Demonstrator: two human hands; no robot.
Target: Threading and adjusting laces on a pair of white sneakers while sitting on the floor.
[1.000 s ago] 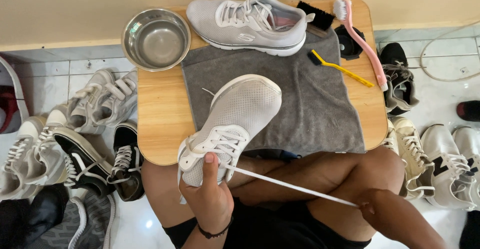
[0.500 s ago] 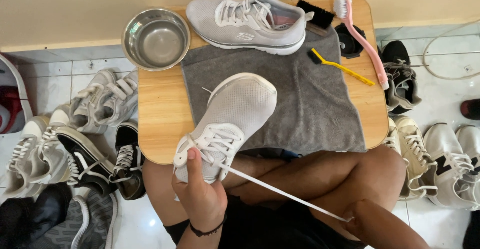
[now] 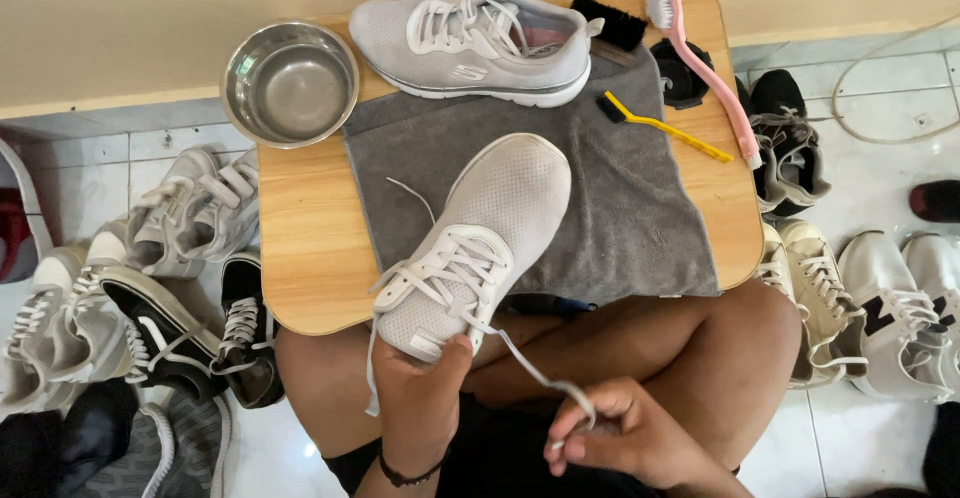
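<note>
A white mesh sneaker (image 3: 480, 238) lies toe-up on a grey towel (image 3: 640, 218) spread over a small wooden table (image 3: 300, 248). My left hand (image 3: 420, 398) grips the sneaker's heel at the table's near edge. My right hand (image 3: 625, 438) sits over my lap and pinches the free end of the white shoelace (image 3: 530, 363), which runs slack back to the shoe's eyelets. A second grey-white sneaker (image 3: 480, 43) rests on its sole at the far edge of the towel.
A steel bowl (image 3: 290, 83) stands at the table's far left. A pink long-handled brush (image 3: 700, 58), a small yellow brush (image 3: 660, 126) and a black brush (image 3: 610, 20) lie at the far right. Several shoes crowd the tiled floor on both sides.
My right hand has come back in toward the shoe, so the lace that was pulled taut to the right now hangs slack. My left hand still holds the heel.
</note>
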